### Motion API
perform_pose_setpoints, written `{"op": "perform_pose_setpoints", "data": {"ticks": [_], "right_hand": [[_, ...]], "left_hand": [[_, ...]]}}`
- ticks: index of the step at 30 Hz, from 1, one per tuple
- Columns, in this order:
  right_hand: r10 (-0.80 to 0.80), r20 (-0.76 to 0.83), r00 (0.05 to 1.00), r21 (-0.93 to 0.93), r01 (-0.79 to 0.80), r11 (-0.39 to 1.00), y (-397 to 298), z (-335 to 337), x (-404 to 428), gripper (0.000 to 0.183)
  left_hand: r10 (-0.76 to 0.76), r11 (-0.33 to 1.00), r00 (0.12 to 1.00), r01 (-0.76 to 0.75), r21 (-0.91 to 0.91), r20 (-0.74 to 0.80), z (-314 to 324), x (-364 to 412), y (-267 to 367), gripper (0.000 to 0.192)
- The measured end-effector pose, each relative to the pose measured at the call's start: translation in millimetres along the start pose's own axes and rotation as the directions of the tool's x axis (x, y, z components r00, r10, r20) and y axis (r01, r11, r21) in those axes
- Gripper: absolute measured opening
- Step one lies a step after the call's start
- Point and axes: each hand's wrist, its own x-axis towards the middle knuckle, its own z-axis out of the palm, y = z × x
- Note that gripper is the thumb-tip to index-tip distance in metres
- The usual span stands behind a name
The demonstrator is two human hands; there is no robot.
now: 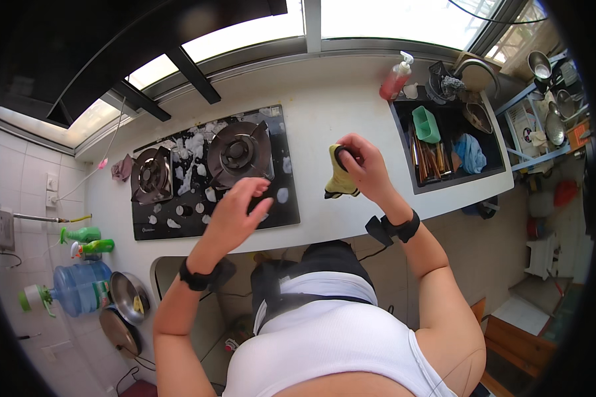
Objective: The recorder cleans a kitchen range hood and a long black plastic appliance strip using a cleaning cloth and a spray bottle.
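Observation:
My right hand (363,161) pinches a yellow cloth with black trim (341,179) between thumb and fingers. The cloth hangs bunched over the white countertop (313,149), right of the gas cooktop. My left hand (238,211) hovers above the front right part of the black glass cooktop (193,231), its thumb apart from the bent fingers, with nothing seen in it. Blobs of white foam (194,145) are scattered across the glass. The right burner (238,151) and the left burner (151,173) carry dark pan supports. Part of the cooktop is hidden behind my left hand.
On the right, the dark sink (427,186) holds a green plastic basket (426,124), chopsticks (429,161) and a blue cloth (471,153). A pump bottle (396,82) stands behind it. A crumpled rag (122,168) lies left of the cooktop. The range hood (104,54) overhangs the upper left.

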Motion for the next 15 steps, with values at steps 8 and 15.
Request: {"op": "perform_pose_setpoints", "data": {"ticks": [8, 15], "right_hand": [[-0.18, 0.016, 0.983, -0.234, 0.179, 0.955, -32, 2, -13, 0.013], [0.209, 0.374, 0.904, -0.535, 0.027, 0.844, -27, -56, -30, 0.023]], "left_hand": [[0.061, 0.94, 0.998, -0.063, -0.335, -0.016, 69, 51, 22, 0.018], [0.179, 0.965, 0.983, -0.182, -0.189, -0.033, 65, 65, 10, 0.013]]}}
